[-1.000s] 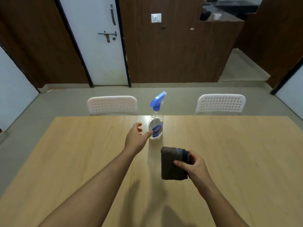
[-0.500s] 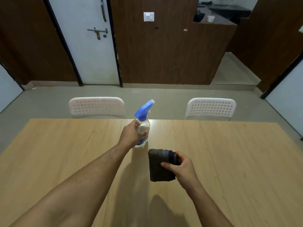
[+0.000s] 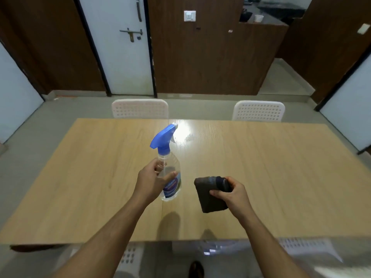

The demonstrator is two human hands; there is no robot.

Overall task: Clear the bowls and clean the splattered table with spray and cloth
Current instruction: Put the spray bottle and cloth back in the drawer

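Left hand point(image 3: 149, 183) grips spray bottle point(image 3: 169, 173), right hand point(image 3: 232, 194) holds cloth point(image 3: 209, 195) mid-table point(image 3: 281, 167), edges well apart.

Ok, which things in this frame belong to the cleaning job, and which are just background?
Job:
spray bottle, held by the left hand
dark folded cloth, held by the right hand
wooden table

Background:
two white chairs
white door
wall socket

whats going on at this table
A person is set to clean the wooden table. Their left hand grips a clear spray bottle with a blue trigger head, and their right hand holds a folded dark cloth. No bowls are in view.
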